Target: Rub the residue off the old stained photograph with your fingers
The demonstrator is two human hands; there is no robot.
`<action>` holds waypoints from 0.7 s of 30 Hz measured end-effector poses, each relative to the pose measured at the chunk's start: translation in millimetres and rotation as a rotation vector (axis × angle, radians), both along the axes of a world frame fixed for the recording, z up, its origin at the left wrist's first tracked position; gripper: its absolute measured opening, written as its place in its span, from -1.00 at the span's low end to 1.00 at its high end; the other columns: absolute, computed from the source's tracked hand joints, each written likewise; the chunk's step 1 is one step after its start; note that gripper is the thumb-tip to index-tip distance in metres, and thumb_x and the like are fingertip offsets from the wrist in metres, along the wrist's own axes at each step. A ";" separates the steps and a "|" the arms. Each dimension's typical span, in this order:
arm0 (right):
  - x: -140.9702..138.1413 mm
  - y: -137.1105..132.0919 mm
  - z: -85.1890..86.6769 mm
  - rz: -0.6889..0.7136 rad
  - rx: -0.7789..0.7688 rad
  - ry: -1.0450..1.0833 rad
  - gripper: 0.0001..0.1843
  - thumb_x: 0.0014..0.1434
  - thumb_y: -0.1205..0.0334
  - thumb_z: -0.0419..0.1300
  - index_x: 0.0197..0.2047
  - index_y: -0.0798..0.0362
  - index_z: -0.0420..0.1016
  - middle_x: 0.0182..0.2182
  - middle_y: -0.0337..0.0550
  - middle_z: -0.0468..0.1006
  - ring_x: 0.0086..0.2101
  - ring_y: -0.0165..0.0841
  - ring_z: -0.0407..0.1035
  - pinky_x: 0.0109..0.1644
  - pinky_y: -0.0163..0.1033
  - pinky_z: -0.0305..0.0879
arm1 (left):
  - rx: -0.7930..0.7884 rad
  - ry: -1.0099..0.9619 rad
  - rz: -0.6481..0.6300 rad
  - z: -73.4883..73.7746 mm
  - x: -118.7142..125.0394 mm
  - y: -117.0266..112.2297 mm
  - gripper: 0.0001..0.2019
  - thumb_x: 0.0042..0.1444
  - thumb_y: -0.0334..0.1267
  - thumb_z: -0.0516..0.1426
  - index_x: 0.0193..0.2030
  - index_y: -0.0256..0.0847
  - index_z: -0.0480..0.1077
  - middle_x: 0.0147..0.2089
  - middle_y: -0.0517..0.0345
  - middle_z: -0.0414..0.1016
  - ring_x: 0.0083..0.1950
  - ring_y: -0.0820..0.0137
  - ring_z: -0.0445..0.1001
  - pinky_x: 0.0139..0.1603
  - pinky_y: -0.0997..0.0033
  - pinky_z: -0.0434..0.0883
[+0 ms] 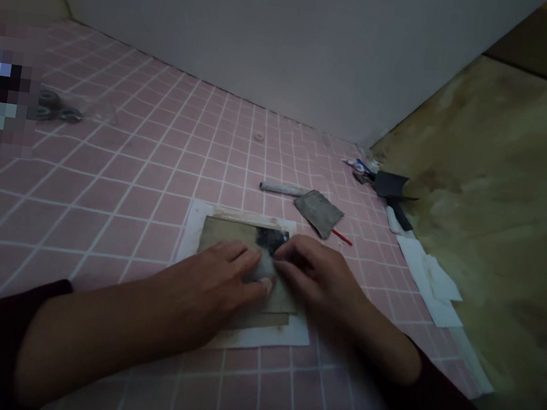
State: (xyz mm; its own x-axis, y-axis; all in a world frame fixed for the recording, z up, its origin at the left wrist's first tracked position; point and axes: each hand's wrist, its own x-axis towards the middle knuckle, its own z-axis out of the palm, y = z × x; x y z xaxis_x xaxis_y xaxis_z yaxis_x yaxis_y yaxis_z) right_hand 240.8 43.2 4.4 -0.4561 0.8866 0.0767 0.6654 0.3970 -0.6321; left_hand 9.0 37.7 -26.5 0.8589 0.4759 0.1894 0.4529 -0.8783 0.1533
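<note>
Resting left hand (pixel 218 275), fingers loosely spread, on a grey-brown rectangular sheet (pixel 224 233) atop white paper (pixel 191 229), toward six o'clock on the pink, white-gridded bench (pixel 152 209). Poising right hand (pixel 321 270), fingers narrowed, beside a black patch (pixel 267 239) at the sheet's one o'clock; cannot tell if gripping anything.

- Under the left hand (pixel 234 270): a slab (pixel 227 229) on a sheet (pixel 190 234), which lies on the desk (pixel 159 156).
- Right hand (pixel 318 271): over the slab's right side.
- Ahead of the right hand: a flat piece (pixel 317 212), a rod (pixel 275 188) reaching it from the left, a stick (pixel 343 238) at its near right edge.
- Farther ahead of both hands: a ring (pixel 259 136).
- Well ahead and left: small items (pixel 47 104).
- Right of the right hand: papers (pixel 428 279), with a tool (pixel 391 184) beyond them.
</note>
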 end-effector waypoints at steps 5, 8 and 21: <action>7.6 -7.0 -2.4 0.063 0.077 -0.112 -0.89 0.26 0.44 0.15 -0.30 0.06 0.37 -0.37 -0.22 0.43 -0.34 -0.41 0.33 -0.26 -0.30 0.22 | 0.012 -0.013 -0.013 2.5 2.5 0.5 -0.60 0.17 -0.43 0.10 0.17 -0.19 0.34 0.04 -0.11 0.35 -0.11 0.20 0.31 -0.08 0.16 0.43; 7.8 -0.6 -2.1 0.067 0.169 -0.141 -0.88 0.26 0.46 0.14 -0.30 0.07 0.37 -0.35 -0.19 0.42 -0.31 -0.39 0.33 -0.24 -0.30 0.22 | 0.021 -0.001 -0.008 2.7 3.0 1.3 -0.61 0.18 -0.43 0.10 0.15 -0.19 0.35 0.02 -0.11 0.35 -0.12 0.21 0.31 -0.08 0.16 0.43; 2.6 3.7 -0.1 0.103 0.265 -0.202 -0.86 0.26 0.46 0.12 -0.32 0.06 0.31 -0.38 -0.19 0.40 -0.32 -0.36 0.33 -0.23 -0.28 0.21 | 0.015 -0.001 0.003 4.1 2.7 1.7 -0.72 0.15 -0.44 0.10 0.00 -0.18 0.40 -0.03 -0.08 0.35 -0.14 0.20 0.30 -0.09 0.14 0.41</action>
